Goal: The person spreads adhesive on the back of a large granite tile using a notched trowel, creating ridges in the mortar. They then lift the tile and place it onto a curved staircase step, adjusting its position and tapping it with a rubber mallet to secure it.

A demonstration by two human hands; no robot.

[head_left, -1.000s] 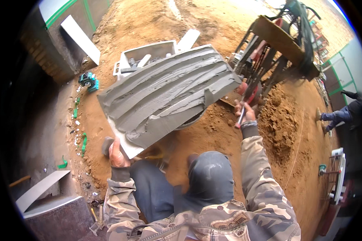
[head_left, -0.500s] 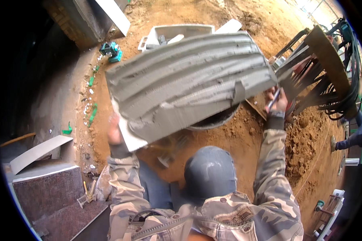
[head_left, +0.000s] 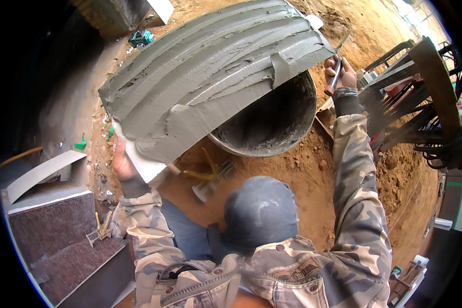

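A pale slab (head_left: 134, 158) is held up in front of me, tilted, its top coated with thick grey mortar (head_left: 205, 72) in long ridges. My left hand (head_left: 121, 160) grips the slab's near-left edge, with the fingers partly hidden. At the far-right corner, my right hand (head_left: 342, 73) is closed round a trowel (head_left: 334, 78) with a reddish handle end. Its thin blade points up and away. Whether this hand also supports the slab is hidden. Partly beneath the slab sits a round dark bucket (head_left: 292, 120), mortar-smeared on the inside.
Metal clamp-like tools with yellow handles (head_left: 210, 177) lie on the soil by my knee. Steel framework with black cables (head_left: 426, 97) stands at the right. Stone blocks (head_left: 59, 226) sit at the left. A teal device (head_left: 141, 38) is beyond the slab.
The slab has moved left and farther away in view, uncovering more of the bucket. Both hands moved with it, and the white container behind is now covered.
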